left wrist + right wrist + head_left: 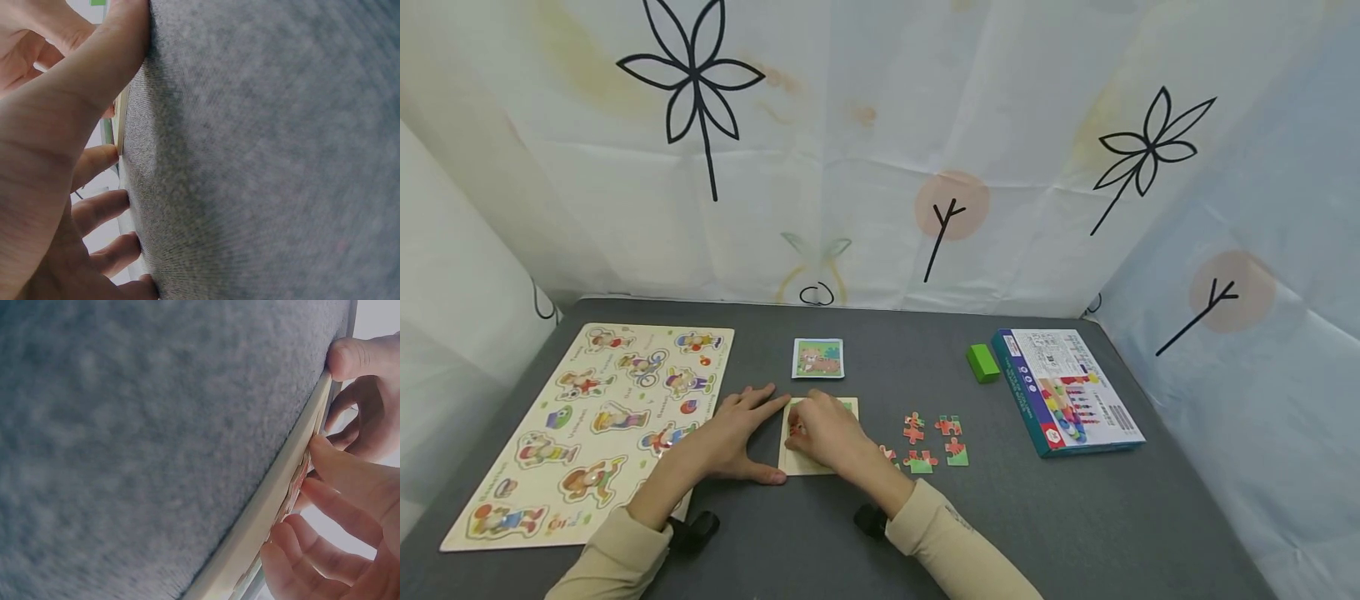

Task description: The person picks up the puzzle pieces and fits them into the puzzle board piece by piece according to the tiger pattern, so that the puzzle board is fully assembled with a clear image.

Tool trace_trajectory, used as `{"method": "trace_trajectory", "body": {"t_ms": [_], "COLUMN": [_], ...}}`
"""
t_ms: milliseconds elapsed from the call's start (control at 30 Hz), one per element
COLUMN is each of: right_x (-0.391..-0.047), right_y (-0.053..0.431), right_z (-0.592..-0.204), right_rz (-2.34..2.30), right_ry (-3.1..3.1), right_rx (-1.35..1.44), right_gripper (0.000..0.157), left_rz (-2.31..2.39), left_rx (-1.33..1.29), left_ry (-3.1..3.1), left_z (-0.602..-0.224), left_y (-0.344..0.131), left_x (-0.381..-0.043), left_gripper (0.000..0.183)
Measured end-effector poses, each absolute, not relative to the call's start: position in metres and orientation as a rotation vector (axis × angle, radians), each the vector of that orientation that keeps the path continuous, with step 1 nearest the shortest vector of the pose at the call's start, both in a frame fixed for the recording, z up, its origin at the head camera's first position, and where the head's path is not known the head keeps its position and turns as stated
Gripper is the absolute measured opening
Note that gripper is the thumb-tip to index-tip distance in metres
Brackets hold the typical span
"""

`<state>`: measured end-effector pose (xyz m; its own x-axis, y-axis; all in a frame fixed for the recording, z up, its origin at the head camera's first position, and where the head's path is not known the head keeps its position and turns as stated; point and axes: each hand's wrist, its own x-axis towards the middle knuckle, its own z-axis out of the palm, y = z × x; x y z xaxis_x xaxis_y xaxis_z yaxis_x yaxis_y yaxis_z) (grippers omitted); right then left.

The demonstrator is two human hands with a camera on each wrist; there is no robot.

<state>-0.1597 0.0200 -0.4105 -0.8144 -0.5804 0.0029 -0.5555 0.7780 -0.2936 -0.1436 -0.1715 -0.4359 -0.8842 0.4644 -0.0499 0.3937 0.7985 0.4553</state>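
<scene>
A small pale wooden puzzle tray (805, 468) lies flat on the grey table. My left hand (736, 433) rests beside it with fingers spread, thumb and index finger touching the tray's left side. Over the tray, my right hand (827, 429) has its fingers bent down; in the right wrist view its thumb and index finger pinch a reddish puzzle piece (299, 478) at the tray's surface. The hand covers much of the tray in the head view. Several loose red and green jigsaw pieces (920, 462) lie to the right, some partly behind the right wrist.
On the left lies a large wooden board (542, 408) with cartoon figures. A square picture card (818, 358) sits behind the tray. Farther right are a green block (982, 363) and a flat printed box (1075, 392). Fabric walls stand behind the table.
</scene>
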Motion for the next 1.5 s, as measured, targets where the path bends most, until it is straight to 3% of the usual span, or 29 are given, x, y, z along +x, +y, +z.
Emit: {"method": "trace_trajectory", "body": {"t_ms": [600,1000,1500], "right_x": [-0.16,-0.163,-0.162], "right_y": [0.023,0.036,0.082], "right_z": [-0.409,-0.401,-0.396], "right_rz": [-0.488,-0.502,-0.541], "right_ry": [2.859,2.844,2.869], "right_rx": [-0.929,-0.827,-0.703], "right_gripper": [0.007,0.02,0.024], "left_rz": [0.705,0.691,0.665], "left_rx": [0.681,0.656,0.654], "left_ry": [2.822,2.805,2.817], "left_z": [-0.435,-0.435,-0.434], "left_y": [-0.174,-0.173,-0.171], "left_x": [-0.144,-0.145,-0.143], "left_gripper": [0.112,0.112,0.112]}}
